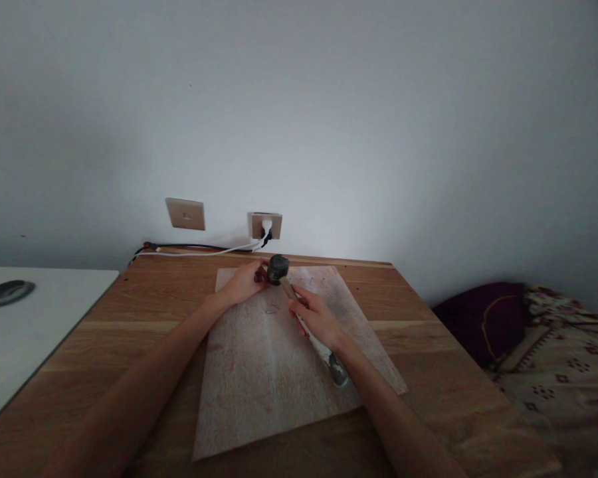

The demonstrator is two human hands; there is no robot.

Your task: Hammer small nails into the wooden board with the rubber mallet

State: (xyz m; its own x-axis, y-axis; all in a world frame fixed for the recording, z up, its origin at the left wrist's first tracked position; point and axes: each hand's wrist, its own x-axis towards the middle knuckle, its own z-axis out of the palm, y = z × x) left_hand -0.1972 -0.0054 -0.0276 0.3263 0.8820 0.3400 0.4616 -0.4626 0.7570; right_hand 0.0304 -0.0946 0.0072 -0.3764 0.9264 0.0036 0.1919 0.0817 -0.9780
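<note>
In my right hand (316, 315) is a hammer (325, 355), its fingers wrapped around the handle near the dark head (278, 267). The handle slants down to the right over a worn board (259, 385). My left hand (245, 281) rests at the board's far edge with its fingers pinched together beside the hammer head. What those fingers hold, if anything, is hidden behind the head. A few small nails (271, 310) show on the board near both hands, too small to tell whether they lie or stand.
The board lies on a wooden table (144, 299) against the wall. A cable (199, 253) runs along the table's back edge to a socket (257, 226). On the left, a white surface (40, 345) bears a dark round object (8, 292). Patterned fabric (563, 372) lies at the right.
</note>
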